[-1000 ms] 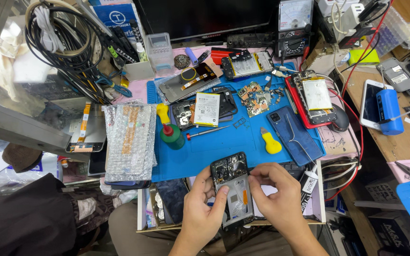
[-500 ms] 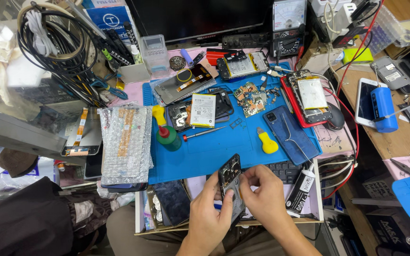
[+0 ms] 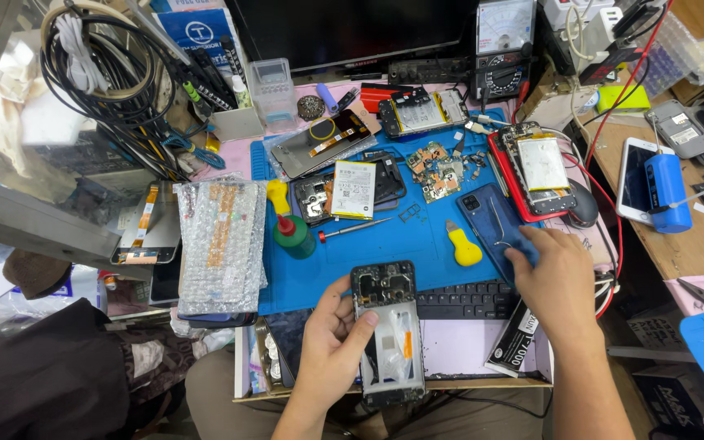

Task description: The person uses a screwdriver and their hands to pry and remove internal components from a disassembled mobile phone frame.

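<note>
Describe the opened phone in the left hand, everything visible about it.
The opened phone lies face down with its back cover off, long axis running away from the person, over the desk's near edge and partly over a black keyboard. Its upper end shows a dark circuit board with camera cut-outs; below that is a pale, empty-looking battery bay with a small orange flex strip. The frame looks like dark plastic or metal. The left hand grips its left edge, thumb across the middle. The right hand is away, on a blue back cover.

Matt blue rubbery mat [image 3: 385, 244] (smooth), glossy blue plastic phone cover [image 3: 490, 220].
</note>
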